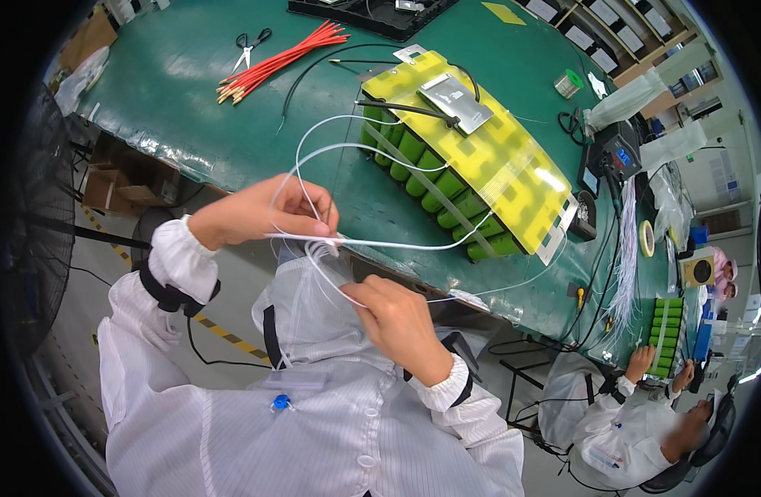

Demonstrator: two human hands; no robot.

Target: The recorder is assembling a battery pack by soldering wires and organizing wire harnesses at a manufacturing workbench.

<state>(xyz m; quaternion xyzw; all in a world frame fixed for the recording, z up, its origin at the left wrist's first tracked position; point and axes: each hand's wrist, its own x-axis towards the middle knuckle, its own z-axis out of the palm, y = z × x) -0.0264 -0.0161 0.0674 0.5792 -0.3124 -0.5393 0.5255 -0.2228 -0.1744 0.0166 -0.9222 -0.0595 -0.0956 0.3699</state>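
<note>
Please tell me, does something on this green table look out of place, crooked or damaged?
Nothing looks damaged or spilled. The battery pack of green cells under a yellow sheet lies slanted near the table edge. Thin white wires loop loosely from it to the left hand and right hand, which pinch them. Red wires lie bundled beside scissors.

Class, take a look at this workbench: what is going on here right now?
A person in a white coat holds a bundle of thin white wires in both hands, just off the near edge of a green table. The left hand pinches the looped strands; the right hand grips them lower down. The wires run to a battery pack of green cells under a yellow sheet. Red wires and scissors lie further back. Another person works at the right.
</note>
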